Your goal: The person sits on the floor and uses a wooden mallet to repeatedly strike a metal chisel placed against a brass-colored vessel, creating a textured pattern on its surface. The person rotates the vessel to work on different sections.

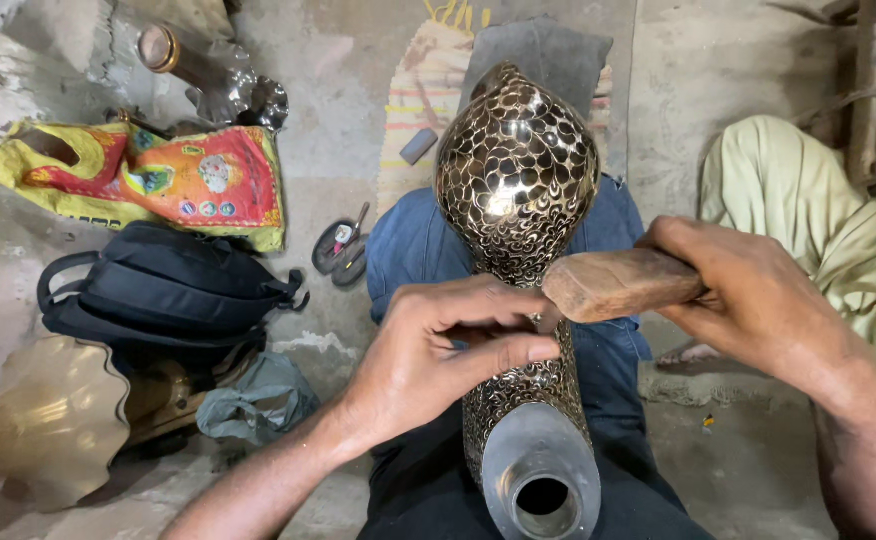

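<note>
Centrally, a tall metal vase with a bulbous body covered in a dark-and-gold scale-like engraved pattern [516, 170] is laid lengthwise along the person's lap, its plain grey open mouth [543, 495] turned toward the camera and its rounded body pointing away. The vase's narrow neck is touched by the left hand [438, 355], whose fingers are curled and pinched together against the patterned surface; whether a small tool is pinched between them cannot be told. A rounded brown wooden mallet block [618, 283] is gripped in the closed right hand [748, 290], and its blunt end is held just beside the fingertips of the left hand, over the neck of the vase. Blue trouser legs [408, 245] are seen beneath the vase, on which it is rested. To the left, on the rough concrete floor [328, 110], a black backpack [163, 290] is lain, with a yellow and red printed sack [148, 175] beyond it and a crumpled grey-green cloth [258, 400] nearer. A wavy-edged brass dish [43, 420] is seen at the lower left edge. A pair of dark sandals [343, 250] is placed near the knee. At the right edge, another person's knee in pale green cloth [808, 200] is seen, well apart from the vase.
</note>
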A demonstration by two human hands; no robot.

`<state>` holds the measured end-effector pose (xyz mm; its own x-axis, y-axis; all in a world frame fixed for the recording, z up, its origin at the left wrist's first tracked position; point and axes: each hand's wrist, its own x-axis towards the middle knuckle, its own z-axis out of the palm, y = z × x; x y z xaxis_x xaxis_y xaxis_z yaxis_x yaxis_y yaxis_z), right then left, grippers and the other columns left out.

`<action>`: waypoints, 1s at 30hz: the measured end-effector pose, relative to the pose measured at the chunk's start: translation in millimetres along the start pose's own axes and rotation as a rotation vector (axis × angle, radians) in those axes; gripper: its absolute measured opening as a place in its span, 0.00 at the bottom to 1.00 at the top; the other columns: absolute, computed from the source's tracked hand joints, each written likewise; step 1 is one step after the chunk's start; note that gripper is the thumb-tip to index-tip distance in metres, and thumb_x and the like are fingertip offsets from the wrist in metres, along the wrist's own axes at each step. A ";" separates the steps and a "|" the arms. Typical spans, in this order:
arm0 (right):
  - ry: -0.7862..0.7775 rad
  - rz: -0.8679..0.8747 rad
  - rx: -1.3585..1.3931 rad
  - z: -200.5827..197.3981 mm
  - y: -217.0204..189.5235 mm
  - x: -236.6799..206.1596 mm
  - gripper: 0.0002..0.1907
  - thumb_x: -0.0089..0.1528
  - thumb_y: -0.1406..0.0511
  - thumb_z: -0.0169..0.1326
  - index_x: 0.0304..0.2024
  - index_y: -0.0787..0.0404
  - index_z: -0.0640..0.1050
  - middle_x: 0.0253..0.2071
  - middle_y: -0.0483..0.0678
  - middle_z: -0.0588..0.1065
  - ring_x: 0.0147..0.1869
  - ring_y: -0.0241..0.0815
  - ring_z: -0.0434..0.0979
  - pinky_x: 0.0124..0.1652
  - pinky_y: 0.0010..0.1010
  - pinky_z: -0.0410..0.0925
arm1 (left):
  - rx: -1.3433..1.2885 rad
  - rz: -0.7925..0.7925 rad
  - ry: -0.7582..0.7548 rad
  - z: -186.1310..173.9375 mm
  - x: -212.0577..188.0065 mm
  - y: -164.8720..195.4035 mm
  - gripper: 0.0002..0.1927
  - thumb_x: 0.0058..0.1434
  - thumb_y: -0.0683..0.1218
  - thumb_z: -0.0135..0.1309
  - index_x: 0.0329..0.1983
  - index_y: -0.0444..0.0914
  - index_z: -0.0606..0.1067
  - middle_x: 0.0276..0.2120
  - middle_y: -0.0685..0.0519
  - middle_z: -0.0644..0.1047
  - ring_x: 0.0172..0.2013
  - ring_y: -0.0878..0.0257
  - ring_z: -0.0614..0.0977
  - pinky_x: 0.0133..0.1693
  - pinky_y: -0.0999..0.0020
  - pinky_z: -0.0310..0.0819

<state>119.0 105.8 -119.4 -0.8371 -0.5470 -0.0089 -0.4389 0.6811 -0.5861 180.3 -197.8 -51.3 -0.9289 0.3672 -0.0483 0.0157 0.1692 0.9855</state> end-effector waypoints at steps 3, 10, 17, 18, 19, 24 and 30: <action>0.075 0.147 0.182 -10.2 -13.0 0.3 0.21 0.55 0.66 0.61 0.49 0.66 0.75 0.38 0.55 0.80 0.34 0.43 0.84 0.32 0.33 0.78 | -0.092 0.002 0.065 -0.6 -3.9 1.4 0.16 0.63 0.43 0.64 0.53 0.34 0.81 0.45 0.50 0.84 0.43 0.70 0.85 0.44 0.74 0.81; 0.035 0.230 0.075 -11.0 -43.8 18.6 0.23 0.55 0.64 0.65 0.52 0.62 0.77 0.37 0.53 0.81 0.35 0.44 0.84 0.33 0.36 0.78 | -0.050 -0.064 0.059 -6.6 -6.1 -1.5 0.17 0.62 0.44 0.65 0.53 0.36 0.82 0.41 0.50 0.86 0.39 0.70 0.85 0.42 0.74 0.81; 0.021 0.208 -0.057 -23.5 -51.8 19.9 0.19 0.55 0.62 0.67 0.45 0.62 0.77 0.33 0.51 0.80 0.31 0.42 0.83 0.31 0.39 0.75 | 0.021 0.019 0.055 -4.8 -8.5 1.6 0.17 0.63 0.46 0.64 0.53 0.37 0.81 0.45 0.51 0.85 0.40 0.70 0.86 0.41 0.74 0.83; 0.031 0.200 -0.119 -24.6 -49.3 19.8 0.18 0.55 0.62 0.67 0.43 0.61 0.77 0.31 0.51 0.80 0.31 0.42 0.82 0.31 0.39 0.75 | 0.033 0.026 0.060 -4.5 -8.1 1.6 0.17 0.63 0.46 0.64 0.53 0.37 0.81 0.45 0.51 0.85 0.40 0.70 0.86 0.41 0.74 0.83; 0.039 0.193 -0.180 -25.5 -46.1 19.1 0.16 0.56 0.61 0.68 0.41 0.60 0.78 0.30 0.51 0.79 0.30 0.42 0.80 0.30 0.38 0.74 | 0.044 0.030 0.065 -4.3 -8.4 1.7 0.17 0.63 0.46 0.64 0.53 0.37 0.81 0.45 0.51 0.85 0.40 0.69 0.86 0.41 0.74 0.83; 0.146 0.243 0.115 -16.8 -24.4 16.6 0.11 0.60 0.63 0.65 0.32 0.64 0.78 0.28 0.50 0.76 0.28 0.42 0.77 0.31 0.37 0.71 | 0.029 0.038 0.068 -4.0 -8.9 0.8 0.17 0.63 0.46 0.63 0.55 0.37 0.81 0.45 0.51 0.85 0.41 0.69 0.86 0.42 0.74 0.83; 0.067 0.046 0.049 -12.7 -5.1 16.2 0.15 0.55 0.63 0.64 0.40 0.64 0.78 0.31 0.49 0.77 0.32 0.38 0.79 0.31 0.29 0.74 | 0.098 0.038 0.063 -5.1 -6.8 0.9 0.18 0.62 0.47 0.64 0.53 0.36 0.81 0.43 0.51 0.85 0.39 0.68 0.86 0.39 0.73 0.82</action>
<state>103.6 99.6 -106.3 -0.8767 -0.4808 0.0166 -0.3843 0.6792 -0.6253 184.7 -204.8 -49.2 -0.9482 0.3177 0.0022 0.0847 0.2464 0.9655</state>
